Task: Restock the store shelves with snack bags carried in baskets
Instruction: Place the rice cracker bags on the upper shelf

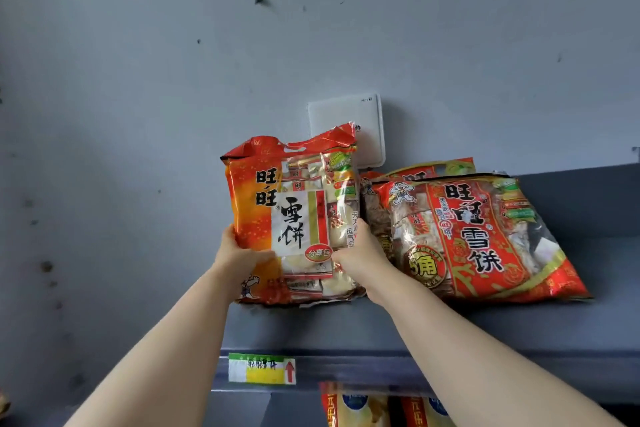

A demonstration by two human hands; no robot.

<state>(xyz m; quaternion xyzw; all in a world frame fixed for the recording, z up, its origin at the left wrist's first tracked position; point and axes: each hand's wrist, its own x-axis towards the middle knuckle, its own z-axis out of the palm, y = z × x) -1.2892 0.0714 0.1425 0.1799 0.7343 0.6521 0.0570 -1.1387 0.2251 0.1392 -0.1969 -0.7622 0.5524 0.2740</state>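
Observation:
An orange and red snack bag (pixel 291 204) with a white label stands upright at the left end of the grey top shelf (pixel 346 326). My left hand (pixel 239 253) grips its lower left side, thumb across the front. My right hand (pixel 360 253) grips its lower right edge. To the right, a wide red snack bag (pixel 478 239) leans back on the same shelf, with another red bag (pixel 433 168) partly hidden behind it. No basket is in view.
A white box (pixel 346 114) is fixed to the grey wall behind the upright bag. A green, yellow and white price tag (pixel 261 368) with a red arrow sits on the shelf's front edge. More snack bags (pixel 356 409) show on the shelf below.

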